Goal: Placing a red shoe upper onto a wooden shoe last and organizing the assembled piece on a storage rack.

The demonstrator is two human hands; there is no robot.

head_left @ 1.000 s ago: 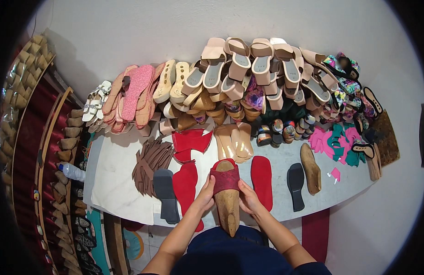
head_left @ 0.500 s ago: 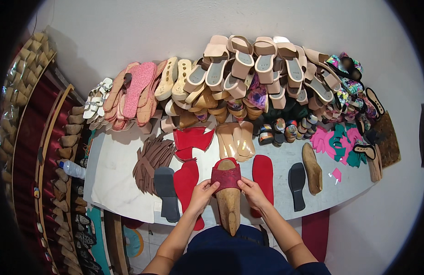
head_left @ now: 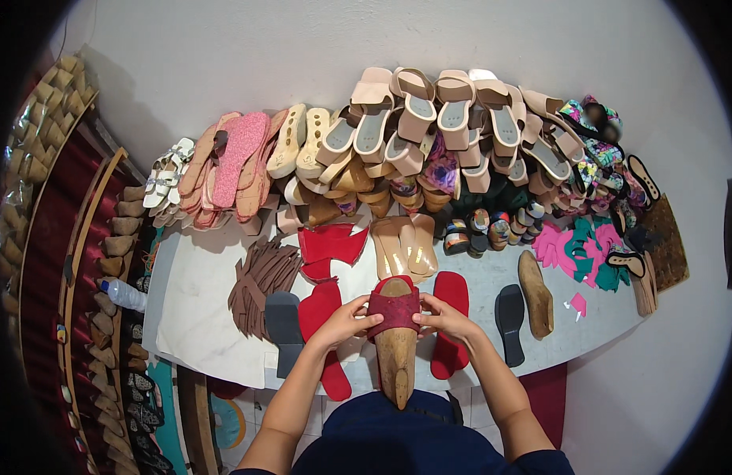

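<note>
A worn wooden shoe last points its narrow heel end toward my body. Across its wide toe end lies a dark red sandal upper, with a red sole edge showing around the toe. My left hand pinches the band's left edge, and my right hand pinches its right edge. Beside my left wrist a red sole lies on the table; another red sole lies behind my right hand. The underside of the last is hidden.
The table carries dark soles, another wooden last, brown strips, red scraps and pink and green pieces. Heeled sandals are piled along the wall. Racks of lasts stand at left.
My fingers have shifted along the edges of the red band, the right ones spreading a little. The last stays in nearly the same place.
</note>
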